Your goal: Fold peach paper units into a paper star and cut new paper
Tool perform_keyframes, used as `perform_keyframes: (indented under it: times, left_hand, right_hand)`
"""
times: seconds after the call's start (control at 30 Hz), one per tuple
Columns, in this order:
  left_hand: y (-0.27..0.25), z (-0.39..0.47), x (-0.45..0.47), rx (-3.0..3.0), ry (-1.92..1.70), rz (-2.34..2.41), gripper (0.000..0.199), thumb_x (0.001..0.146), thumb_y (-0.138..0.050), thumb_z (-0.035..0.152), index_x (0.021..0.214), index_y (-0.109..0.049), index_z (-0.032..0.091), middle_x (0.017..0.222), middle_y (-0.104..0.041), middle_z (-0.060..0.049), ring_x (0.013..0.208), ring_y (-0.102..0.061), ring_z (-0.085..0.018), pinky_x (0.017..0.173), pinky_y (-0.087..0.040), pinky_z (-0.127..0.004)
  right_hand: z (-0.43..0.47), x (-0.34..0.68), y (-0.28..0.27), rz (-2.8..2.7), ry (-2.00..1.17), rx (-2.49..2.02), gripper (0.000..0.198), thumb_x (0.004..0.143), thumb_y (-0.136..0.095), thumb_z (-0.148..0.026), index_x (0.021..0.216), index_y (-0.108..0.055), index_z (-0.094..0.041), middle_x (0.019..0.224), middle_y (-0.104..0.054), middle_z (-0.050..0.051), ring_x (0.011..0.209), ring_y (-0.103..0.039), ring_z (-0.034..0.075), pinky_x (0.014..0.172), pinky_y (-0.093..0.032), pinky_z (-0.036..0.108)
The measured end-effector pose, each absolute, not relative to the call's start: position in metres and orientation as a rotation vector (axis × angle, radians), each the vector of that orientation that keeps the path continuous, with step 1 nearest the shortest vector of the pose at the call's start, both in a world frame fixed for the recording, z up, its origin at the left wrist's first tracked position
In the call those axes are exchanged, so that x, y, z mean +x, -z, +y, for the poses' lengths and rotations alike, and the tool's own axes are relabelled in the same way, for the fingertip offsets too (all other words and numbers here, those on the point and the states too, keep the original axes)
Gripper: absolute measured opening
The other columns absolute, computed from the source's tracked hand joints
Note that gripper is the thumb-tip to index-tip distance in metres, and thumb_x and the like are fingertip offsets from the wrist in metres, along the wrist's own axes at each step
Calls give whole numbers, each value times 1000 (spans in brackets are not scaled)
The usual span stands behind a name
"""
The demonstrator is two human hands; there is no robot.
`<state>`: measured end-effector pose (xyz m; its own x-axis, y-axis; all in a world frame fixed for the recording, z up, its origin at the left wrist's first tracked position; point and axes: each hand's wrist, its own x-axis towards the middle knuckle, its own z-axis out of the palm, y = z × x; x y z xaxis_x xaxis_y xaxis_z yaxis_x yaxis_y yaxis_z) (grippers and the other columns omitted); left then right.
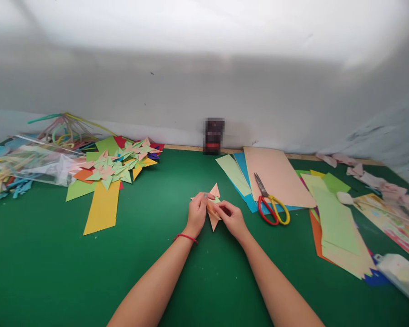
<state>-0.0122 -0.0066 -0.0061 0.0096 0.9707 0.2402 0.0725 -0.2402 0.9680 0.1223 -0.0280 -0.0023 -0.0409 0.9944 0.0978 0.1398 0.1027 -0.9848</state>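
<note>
A folded paper star, peach with a bit of pale green, lies at the middle of the green table between my hands. My left hand, with a red cord on its wrist, rests over the star's left side, fingers closed on it. From the right, my right hand pinches the star's paper between thumb and fingers. Pointed tips stick out above and below my fingers; the star's centre is partly hidden. To the right lie scissors with one red and one yellow handle, blades partly spread.
Several folded paper stars are heaped at the left over coloured sheets, with a yellow strip in front. A plastic bag and coloured strips lie farther left. Peach sheets and green strips spread on the right. A wall borders the back.
</note>
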Motion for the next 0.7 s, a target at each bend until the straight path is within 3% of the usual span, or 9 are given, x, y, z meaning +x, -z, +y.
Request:
perform_keyframes:
  times: [0.1, 0.2, 0.43, 0.53, 0.7]
  left_hand:
    - [5, -7, -11, 1484, -1300, 1155, 35, 91, -40, 41, 85, -64, 17, 80, -64, -4, 74, -58, -16, 68, -45, -26]
    - [4, -8, -11, 1537, -1260, 1164, 30, 89, -47, 38, 77, -64, 17, 82, -63, -5, 73, -57, -15, 65, -45, -25]
    - [4, -7, -11, 1639, -1237, 1222, 27, 88, -49, 32, 68, -60, 17, 86, -63, -6, 80, -59, -16, 71, -46, -27]
    - [4, -7, -12, 1692, -1222, 1257, 26, 88, -50, 31, 68, -60, 18, 86, -64, -5, 82, -60, -16, 74, -46, -27]
    - [4, -10, -14, 1774, -1196, 1419, 19, 91, -44, 28, 86, -60, 18, 100, -62, -7, 97, -57, -19, 88, -42, -32]
  right_hand:
    - [-26, 124, 4, -1286, -1110, -1234, 25, 77, -61, -47, 77, -63, -21, 60, -56, -3, 50, -48, 12, 49, -37, 25]
    - [-25, 126, 5, -1231, -1166, -1226, 28, 77, -60, -50, 78, -62, -22, 52, -51, -4, 41, -41, 11, 41, -31, 24]
    - [-25, 126, 6, -1197, -1239, -1160, 37, 79, -53, -57, 71, -60, -21, 50, -49, -4, 40, -40, 10, 40, -31, 25]
    - [-26, 125, 4, -1177, -1241, -1150, 30, 74, -63, -50, 72, -61, -20, 51, -48, -5, 42, -41, 10, 41, -32, 24]
    - [-24, 126, 7, -1044, -1198, -1142, 25, 73, -67, -43, 74, -58, -20, 53, -52, -4, 42, -42, 9, 38, -30, 22]
